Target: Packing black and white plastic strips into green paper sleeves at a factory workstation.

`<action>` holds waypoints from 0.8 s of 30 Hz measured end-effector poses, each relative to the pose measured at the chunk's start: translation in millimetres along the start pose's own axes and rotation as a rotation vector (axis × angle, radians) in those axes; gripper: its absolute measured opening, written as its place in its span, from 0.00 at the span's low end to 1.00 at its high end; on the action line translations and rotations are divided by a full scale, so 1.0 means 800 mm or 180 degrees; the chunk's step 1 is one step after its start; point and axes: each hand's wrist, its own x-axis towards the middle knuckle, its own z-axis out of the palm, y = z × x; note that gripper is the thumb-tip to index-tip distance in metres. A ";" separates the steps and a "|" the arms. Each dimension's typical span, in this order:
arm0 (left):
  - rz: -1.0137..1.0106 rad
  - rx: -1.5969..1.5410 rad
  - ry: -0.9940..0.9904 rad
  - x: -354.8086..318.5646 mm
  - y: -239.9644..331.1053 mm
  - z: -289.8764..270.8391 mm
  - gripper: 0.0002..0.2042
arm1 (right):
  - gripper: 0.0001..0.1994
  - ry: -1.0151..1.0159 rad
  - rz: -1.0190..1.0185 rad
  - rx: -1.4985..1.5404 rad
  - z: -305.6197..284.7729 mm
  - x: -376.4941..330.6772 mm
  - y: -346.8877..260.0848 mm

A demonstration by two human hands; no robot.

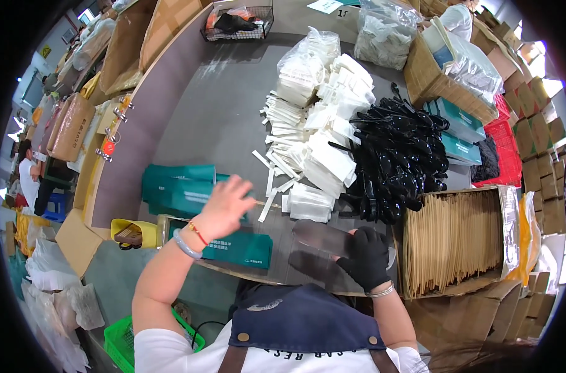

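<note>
My left hand point(224, 208), bare with a bangle and a red cord at the wrist, is over the teal printed sleeves, its fingers spread and nothing visible in them. One bundle of teal sleeves point(177, 189) lies beyond it; another teal sleeve point(239, 248) lies near the table's front edge. My right hand point(365, 256), in a black glove, pinches the right end of a clear plastic pouch point(320, 236) close above the table. White paper packets point(320, 149) lie heaped beyond, beside a pile of black plastic spoons point(398, 158).
A cardboard box of wooden chopsticks point(454, 242) stands right of my gloved hand. At the back are a wire basket point(258, 31) and a clear bag of white packets point(387, 37). A yellow container point(134, 233) sits at the left front, with a green crate point(118, 342) below.
</note>
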 end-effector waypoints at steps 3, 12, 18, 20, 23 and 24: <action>-0.1047 -0.0277 0.0809 -0.037 0.019 0.042 0.22 | 0.30 -0.0145 0.0069 -0.0067 0.004 -0.001 -0.011; -0.2263 -0.1185 0.0990 -0.073 0.106 0.139 0.44 | 0.29 -0.0653 -0.0140 -0.0317 0.014 0.003 -0.036; -0.2322 -0.1172 0.0945 -0.063 0.115 0.128 0.44 | 0.31 -0.0717 -0.0143 -0.0325 0.017 0.002 -0.042; -0.2345 -0.1143 0.0869 -0.062 0.115 0.129 0.45 | 0.31 -0.0727 -0.0114 -0.0343 0.016 0.001 -0.040; -0.2301 -0.1351 0.0867 -0.066 0.109 0.131 0.46 | 0.31 -0.0680 -0.0138 -0.0391 0.017 0.000 -0.038; -0.2304 -0.1349 0.0867 -0.067 0.108 0.131 0.46 | 0.31 -0.0709 -0.0151 -0.0300 0.018 0.001 -0.037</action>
